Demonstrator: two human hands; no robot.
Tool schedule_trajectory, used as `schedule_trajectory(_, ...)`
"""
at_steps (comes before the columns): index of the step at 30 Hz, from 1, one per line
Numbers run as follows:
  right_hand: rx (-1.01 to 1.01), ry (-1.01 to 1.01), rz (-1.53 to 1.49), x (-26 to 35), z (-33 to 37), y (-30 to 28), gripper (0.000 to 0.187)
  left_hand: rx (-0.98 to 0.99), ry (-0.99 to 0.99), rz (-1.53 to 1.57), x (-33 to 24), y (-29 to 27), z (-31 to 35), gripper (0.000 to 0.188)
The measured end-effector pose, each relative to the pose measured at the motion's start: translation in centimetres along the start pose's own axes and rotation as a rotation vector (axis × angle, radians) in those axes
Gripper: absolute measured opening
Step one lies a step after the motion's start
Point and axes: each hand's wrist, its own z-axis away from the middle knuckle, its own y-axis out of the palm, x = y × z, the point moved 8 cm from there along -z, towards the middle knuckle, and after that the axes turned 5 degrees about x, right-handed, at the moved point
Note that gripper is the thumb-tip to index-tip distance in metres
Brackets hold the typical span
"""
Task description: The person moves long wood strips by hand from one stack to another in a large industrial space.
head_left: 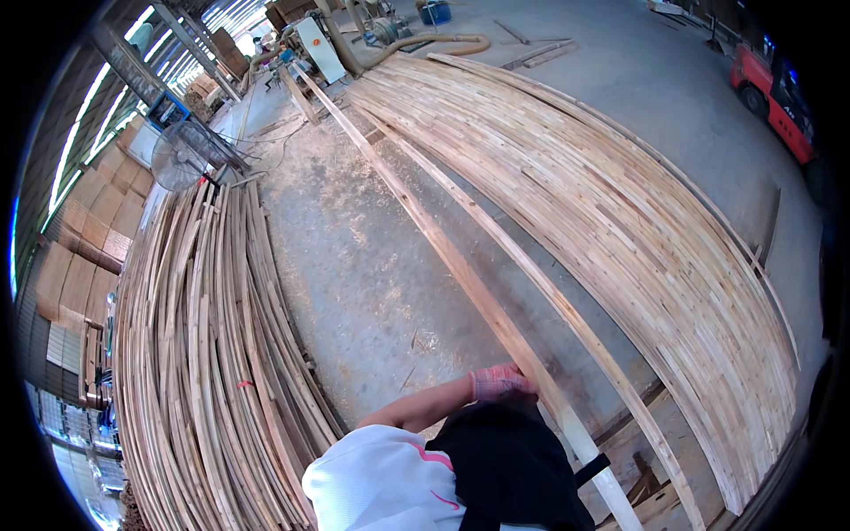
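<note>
My left hand (503, 382), in a pink and white glove, is closed at the left edge of a long wooden board (460, 270). Its fingertips are partly hidden against the wood. The board stretches from beside my body to the machine at the far end. A paler length (606, 496) continues beside my body, with a short black piece (591, 469) across it. To the right, a second long narrow strip (567, 305) runs roughly alongside. My right hand does not show.
A wide layer of joined wooden strips (611, 212) spreads on the right. Loose long strips (204, 354) are piled on the left, with a fan (180, 157) beyond. A white cabinet (320, 49) and hose (443, 39) stand far ahead. Sawdust (341, 195) covers the floor. A red forklift (775, 102) is far right.
</note>
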Motion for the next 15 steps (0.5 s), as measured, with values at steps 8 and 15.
schedule_trajectory(8,-0.329,-0.239,-0.315,18.1,2.9,-9.9,0.042,-0.278,0.212,-0.060,-11.9,-12.6,1.0,0.032)
schedule_trajectory(15,-0.275,-0.083,-0.716,30.3,2.0,-12.8,0.056,-0.399,0.424,-0.004,-22.1,-19.6,3.1,0.028)
